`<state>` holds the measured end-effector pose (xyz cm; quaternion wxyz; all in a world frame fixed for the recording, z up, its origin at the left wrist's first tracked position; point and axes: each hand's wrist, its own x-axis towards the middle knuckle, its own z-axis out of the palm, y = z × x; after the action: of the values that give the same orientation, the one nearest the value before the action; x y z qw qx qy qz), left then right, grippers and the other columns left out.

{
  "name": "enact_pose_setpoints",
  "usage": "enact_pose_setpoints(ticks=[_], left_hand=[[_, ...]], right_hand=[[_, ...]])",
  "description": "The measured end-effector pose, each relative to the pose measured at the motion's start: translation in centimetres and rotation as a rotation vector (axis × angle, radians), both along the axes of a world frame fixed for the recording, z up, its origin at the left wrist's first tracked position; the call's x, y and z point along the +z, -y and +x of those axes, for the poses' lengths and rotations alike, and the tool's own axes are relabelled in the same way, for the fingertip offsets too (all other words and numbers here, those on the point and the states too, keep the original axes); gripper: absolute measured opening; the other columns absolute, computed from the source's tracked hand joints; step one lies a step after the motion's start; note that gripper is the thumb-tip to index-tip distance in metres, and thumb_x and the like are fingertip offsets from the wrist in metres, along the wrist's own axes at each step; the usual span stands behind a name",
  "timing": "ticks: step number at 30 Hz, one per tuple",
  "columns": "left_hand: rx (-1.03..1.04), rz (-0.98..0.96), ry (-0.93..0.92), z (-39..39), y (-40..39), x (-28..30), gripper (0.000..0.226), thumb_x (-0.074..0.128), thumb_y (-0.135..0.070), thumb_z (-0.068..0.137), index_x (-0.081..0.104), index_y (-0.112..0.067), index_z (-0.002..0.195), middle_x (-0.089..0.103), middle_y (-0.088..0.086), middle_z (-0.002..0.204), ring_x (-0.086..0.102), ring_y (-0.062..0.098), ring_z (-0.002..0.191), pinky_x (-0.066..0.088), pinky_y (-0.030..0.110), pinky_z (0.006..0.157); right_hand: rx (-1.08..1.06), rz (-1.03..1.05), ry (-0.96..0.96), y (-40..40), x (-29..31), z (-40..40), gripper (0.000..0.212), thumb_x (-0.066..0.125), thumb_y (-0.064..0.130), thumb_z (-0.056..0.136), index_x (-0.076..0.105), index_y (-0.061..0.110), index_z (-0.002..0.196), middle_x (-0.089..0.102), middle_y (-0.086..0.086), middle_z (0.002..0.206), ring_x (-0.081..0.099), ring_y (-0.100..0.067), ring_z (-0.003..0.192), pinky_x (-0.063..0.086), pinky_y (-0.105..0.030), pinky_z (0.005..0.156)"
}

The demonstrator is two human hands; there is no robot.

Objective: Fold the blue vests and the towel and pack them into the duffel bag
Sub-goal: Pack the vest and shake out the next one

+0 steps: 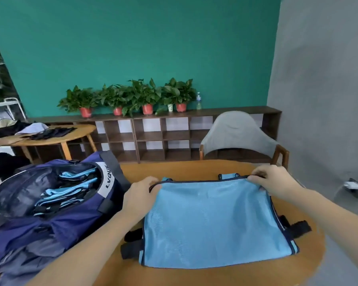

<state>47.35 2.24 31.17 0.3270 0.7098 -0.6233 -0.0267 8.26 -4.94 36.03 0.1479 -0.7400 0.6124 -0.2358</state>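
A light blue mesh vest (213, 221) with dark trim lies flat on the wooden table (174, 170), black straps sticking out at both sides. My left hand (141, 195) pinches its far left corner. My right hand (275, 182) pinches the far right corner of the same edge. The navy duffel bag (74, 230) stands open at the left, with several folded blue vests (68, 190) inside it. No towel is visible.
A chair draped in grey cloth (238, 135) stands behind the table. A low shelf unit (153, 137) with potted plants (147, 96) and a bottle (198, 101) runs along the green wall. A second table (56, 137) with dark clothes is at the far left.
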Motion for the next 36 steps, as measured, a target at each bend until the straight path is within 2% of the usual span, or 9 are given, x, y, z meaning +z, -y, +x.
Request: enact_pose_setpoints(ticks=[3,8,13,18,20,22,25,30,36], left_hand=[[0.026,0.133,0.161,-0.1,2.7,-2.1,0.046,0.053,-0.041,0.100,0.047,-0.031,0.144,0.056,-0.004,0.130,0.053,0.022,0.122,0.046,0.041,0.098],[-0.093,0.169,0.229,-2.0,4.5,-6.1,0.038,0.052,-0.032,0.101,0.055,-0.030,0.139,0.054,-0.009,0.138,0.052,0.018,0.124,0.040,0.032,0.103],[-0.037,0.205,0.221,-0.8,6.4,-8.0,0.032,0.049,-0.037,0.102,0.060,-0.033,0.132,0.051,-0.010,0.143,0.042,0.017,0.132,0.035,0.035,0.106],[-0.122,0.192,0.310,-1.4,4.8,-10.6,0.058,0.020,-0.061,0.100,0.051,-0.032,0.140,0.040,-0.004,0.151,0.024,0.013,0.146,0.005,0.035,0.117],[-0.135,0.180,0.323,-2.3,4.1,-10.9,0.071,0.006,-0.063,0.094,0.048,-0.030,0.141,0.040,-0.003,0.151,0.024,0.015,0.146,0.001,0.038,0.119],[-0.117,0.171,0.355,-3.4,3.0,-11.3,0.069,0.008,-0.061,0.095,0.048,-0.029,0.140,0.043,-0.001,0.149,0.030,0.018,0.144,0.007,0.045,0.121],[-0.104,0.138,0.351,-4.8,1.8,-11.6,0.057,0.023,-0.056,0.098,0.057,-0.027,0.132,0.053,0.001,0.139,0.044,0.023,0.135,0.015,0.052,0.116],[-0.052,0.111,0.251,-4.0,3.8,-9.0,0.042,0.047,-0.051,0.097,0.056,-0.036,0.135,0.053,-0.005,0.140,0.045,0.020,0.130,0.026,0.044,0.109],[0.031,0.107,0.016,-1.2,10.2,-6.5,0.040,0.061,-0.031,0.096,0.058,-0.029,0.135,0.059,0.000,0.129,0.054,0.024,0.121,0.048,0.043,0.097]], right_hand=[[-0.005,-0.019,-0.202,2.6,-3.4,2.2,0.050,0.059,0.047,0.097,0.052,0.025,0.140,0.058,0.002,0.138,0.059,-0.020,0.118,0.051,-0.036,0.096],[0.142,0.029,-0.256,4.0,-8.4,8.0,0.040,0.053,0.043,0.100,0.051,0.031,0.138,0.052,0.009,0.143,0.057,-0.015,0.120,0.050,-0.034,0.091],[0.303,0.027,-0.145,5.1,-11.7,14.9,0.041,0.053,0.048,0.099,0.060,0.023,0.130,0.060,0.006,0.132,0.050,-0.017,0.125,0.046,-0.035,0.101],[0.379,-0.062,-0.162,3.3,-15.9,17.0,0.054,0.040,0.059,0.101,0.046,0.031,0.146,0.040,0.010,0.153,0.032,-0.015,0.143,0.017,-0.028,0.118],[0.362,-0.071,-0.189,2.4,-16.6,16.0,0.062,0.029,0.068,0.098,0.039,0.036,0.149,0.032,0.011,0.158,0.023,-0.012,0.147,0.009,-0.026,0.119],[0.363,-0.080,-0.202,1.4,-16.8,14.9,0.072,0.015,0.074,0.091,0.037,0.038,0.150,0.030,0.012,0.159,0.021,-0.011,0.148,0.008,-0.025,0.119],[0.346,-0.108,-0.224,0.5,-16.2,14.2,0.070,0.020,0.072,0.091,0.045,0.036,0.145,0.038,0.013,0.153,0.030,-0.010,0.144,0.015,-0.025,0.116],[0.324,-0.095,-0.194,2.9,-13.6,16.7,0.041,0.046,0.055,0.099,0.058,0.031,0.130,0.055,0.015,0.135,0.047,-0.014,0.125,0.037,-0.033,0.103],[0.301,0.090,0.018,7.9,-12.2,23.2,0.025,0.058,0.041,0.095,0.067,0.024,0.110,0.068,0.001,0.112,0.063,-0.024,0.105,0.053,-0.043,0.090]])
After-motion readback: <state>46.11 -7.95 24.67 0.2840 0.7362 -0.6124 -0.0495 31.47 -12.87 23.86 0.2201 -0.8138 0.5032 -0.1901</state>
